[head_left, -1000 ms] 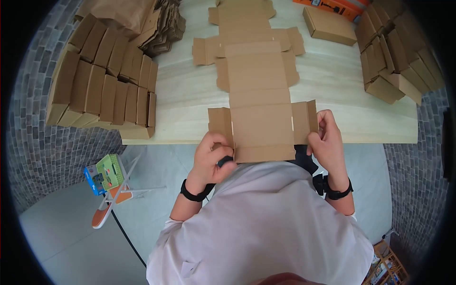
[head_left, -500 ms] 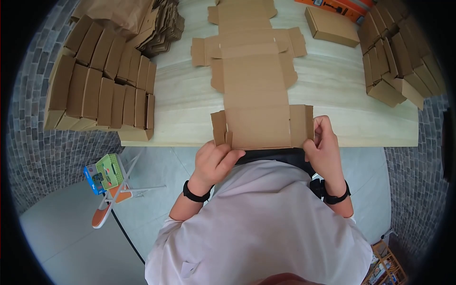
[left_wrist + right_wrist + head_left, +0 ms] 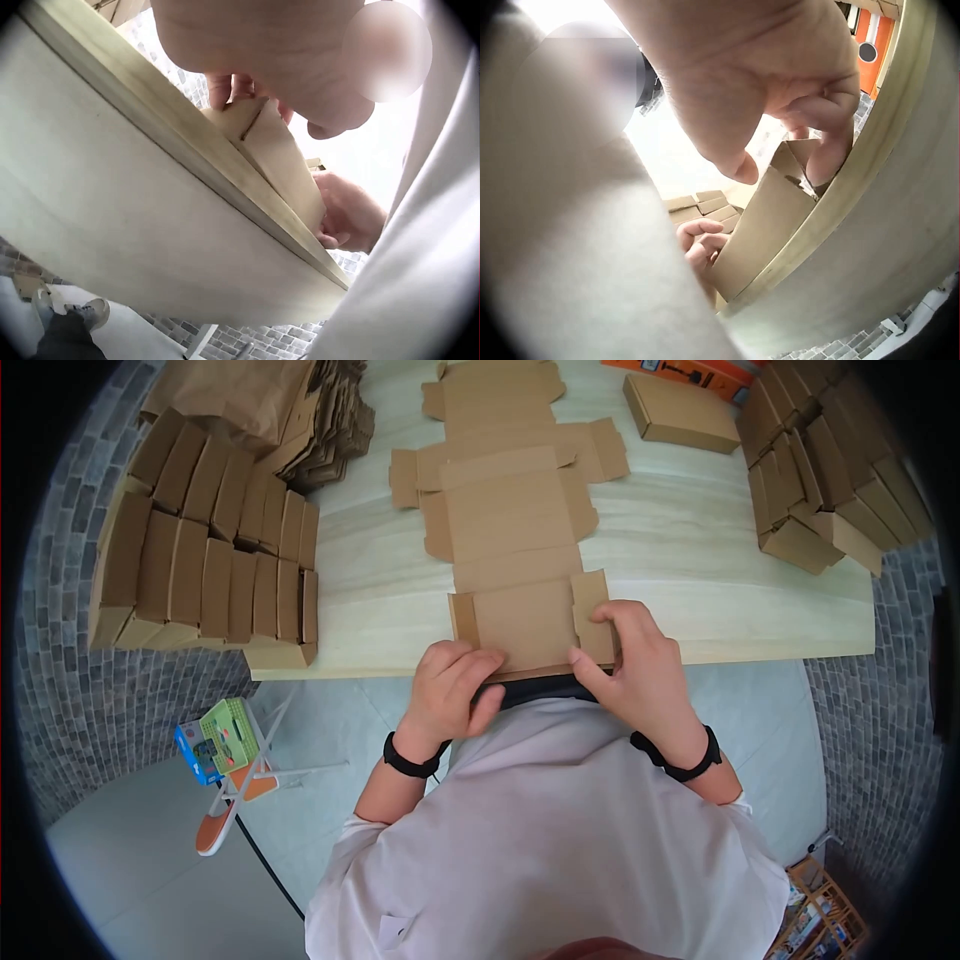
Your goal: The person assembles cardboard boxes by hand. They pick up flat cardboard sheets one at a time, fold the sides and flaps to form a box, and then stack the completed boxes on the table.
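Note:
A flat brown cardboard box blank (image 3: 520, 622) lies partly folded at the table's front edge, its front strip (image 3: 769, 225) raised. At its left front corner, my left hand (image 3: 440, 685) curls its fingers over the small upright left flap (image 3: 463, 619); its thumb stands off on the body side. My right hand (image 3: 645, 675) grips around the right side flap (image 3: 592, 600), which leans inward. In the right wrist view, its fingertips reach behind the flap while the thumb (image 3: 742, 171) is near the front strip. The fingers of the left hand (image 3: 232, 91) show behind the cardboard in the left wrist view.
More unfolded cardboard (image 3: 500, 410) extends toward the back of the table (image 3: 690, 560). Rows of folded boxes (image 3: 200, 550) stand at the left, with others (image 3: 830, 470) at the right. A single closed box (image 3: 683, 412) and an orange carton (image 3: 690, 374) lie at the back right.
The front strip has gone from lying flat to standing up. The right hand moved leftward with the right flap, which now leans inward. The left hand stayed at the left corner.

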Tool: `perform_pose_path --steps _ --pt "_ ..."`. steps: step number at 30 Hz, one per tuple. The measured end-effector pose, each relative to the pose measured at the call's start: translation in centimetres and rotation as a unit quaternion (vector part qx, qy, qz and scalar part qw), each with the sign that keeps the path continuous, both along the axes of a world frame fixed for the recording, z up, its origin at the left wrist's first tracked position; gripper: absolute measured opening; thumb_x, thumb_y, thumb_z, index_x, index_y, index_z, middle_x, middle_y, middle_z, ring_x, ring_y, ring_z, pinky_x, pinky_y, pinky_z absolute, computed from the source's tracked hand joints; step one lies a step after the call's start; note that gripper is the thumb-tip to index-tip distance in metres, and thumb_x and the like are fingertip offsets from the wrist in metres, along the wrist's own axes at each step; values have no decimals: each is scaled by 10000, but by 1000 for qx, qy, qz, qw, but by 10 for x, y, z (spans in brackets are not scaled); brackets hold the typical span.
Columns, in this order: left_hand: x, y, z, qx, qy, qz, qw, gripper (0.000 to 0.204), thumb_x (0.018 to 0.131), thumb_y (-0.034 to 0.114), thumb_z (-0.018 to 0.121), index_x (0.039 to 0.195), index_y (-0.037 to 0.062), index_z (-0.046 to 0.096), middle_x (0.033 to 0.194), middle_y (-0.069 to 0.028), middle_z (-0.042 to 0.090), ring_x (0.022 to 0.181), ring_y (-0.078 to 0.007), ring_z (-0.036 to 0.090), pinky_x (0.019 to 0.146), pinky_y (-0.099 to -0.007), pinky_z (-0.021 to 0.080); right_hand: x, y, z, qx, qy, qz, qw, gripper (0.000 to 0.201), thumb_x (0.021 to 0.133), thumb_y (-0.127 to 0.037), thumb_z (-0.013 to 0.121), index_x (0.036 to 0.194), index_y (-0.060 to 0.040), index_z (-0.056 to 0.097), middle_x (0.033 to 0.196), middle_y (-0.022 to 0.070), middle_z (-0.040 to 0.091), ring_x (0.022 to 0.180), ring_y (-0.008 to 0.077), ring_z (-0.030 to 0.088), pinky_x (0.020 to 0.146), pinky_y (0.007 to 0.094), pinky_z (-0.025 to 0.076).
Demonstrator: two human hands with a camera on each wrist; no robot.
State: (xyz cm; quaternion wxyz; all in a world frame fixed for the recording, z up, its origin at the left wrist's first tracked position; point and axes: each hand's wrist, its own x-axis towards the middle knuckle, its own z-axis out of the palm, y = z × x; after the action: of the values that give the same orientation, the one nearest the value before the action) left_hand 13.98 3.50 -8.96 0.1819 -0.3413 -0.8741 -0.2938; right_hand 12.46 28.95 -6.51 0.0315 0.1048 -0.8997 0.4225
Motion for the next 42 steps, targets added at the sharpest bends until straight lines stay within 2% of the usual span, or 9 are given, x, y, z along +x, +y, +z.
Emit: perform_pose_path --steps 3,6,9,13,21,27,37,39,42 --pt "5 -1 -19 30 -53 39 997 255 808 -9 601 1060 24 619 1062 -122 638 883 -251 571 731 -324 481 0 1 -5 47 17 15 999 376 823 -177 733 1131 -52 557 1061 127 634 702 312 652 618 410 520" --pt "8 8 -28 342 -115 90 928 443 801 -154 519 1204 27 496 1336 -149 465 1036 -188 548 692 -241 458 -3 3 -6 41 -26 14 999 402 842 -128 694 1202 -44 537 1049 139 645 751 314 676 660 408 539" --pt "6 19 -13 389 -196 208 876 603 760 -181 510 1317 31 422 1442 -161 407 1194 -218 519 681 -222 453 -5 -4 -2 -93 -132 -70 984 484 847 -81 662 1294 -33 485 1054 158 657 757 306 699 676 387 553" --pt "-6 8 -4 412 -326 201 827 713 729 -203 495 1391 27 365 1537 -182 340 1343 -238 443 695 -217 451 -10 -5 -5 -152 -152 -75 974 508 848 -32 608 1323 9 432 1035 180 669 761 283 710 688 355 553" --pt "-21 3 12 456 -469 169 737 771 779 -134 447 1516 21 277 1477 -158 453 1310 -222 501 1065 -304 400 -22 1 -7 -155 -183 -24 971 302 848 -23 532 1131 32 444 972 190 669 683 210 669 634 331 530" --pt "-29 19 10 470 -383 157 780 743 763 -29 428 1500 -7 337 1342 -121 549 1204 -200 556 1053 -315 418 -26 0 19 -164 -339 -5 927 419 834 -23 482 1241 42 407 881 233 651 685 355 659 679 411 526" --pt "-25 28 -7 415 -257 171 856 689 796 -73 419 1474 -14 314 1438 -200 448 1341 -346 436 1139 -407 312 -16 -7 -9 -98 -87 31 991 693 830 -17 474 1480 48 243 983 352 616 861 537 598 778 539 498" --pt "-19 25 -2 205 -262 194 923 666 856 -44 442 1499 -23 269 1493 -253 374 1367 -418 386 1133 -426 319 -15 -8 -9 -56 -64 36 996 703 825 -21 489 1481 48 245 1027 356 610 856 546 586 777 554 495" --pt "-22 30 4 165 -199 186 948 708 867 -35 442 1537 -18 213 1569 -216 281 1409 -368 344 1171 -416 258 -15 -9 -5 -39 -62 30 997 674 831 -28 477 1464 42 256 1068 393 586 974 561 582 820 559 488"
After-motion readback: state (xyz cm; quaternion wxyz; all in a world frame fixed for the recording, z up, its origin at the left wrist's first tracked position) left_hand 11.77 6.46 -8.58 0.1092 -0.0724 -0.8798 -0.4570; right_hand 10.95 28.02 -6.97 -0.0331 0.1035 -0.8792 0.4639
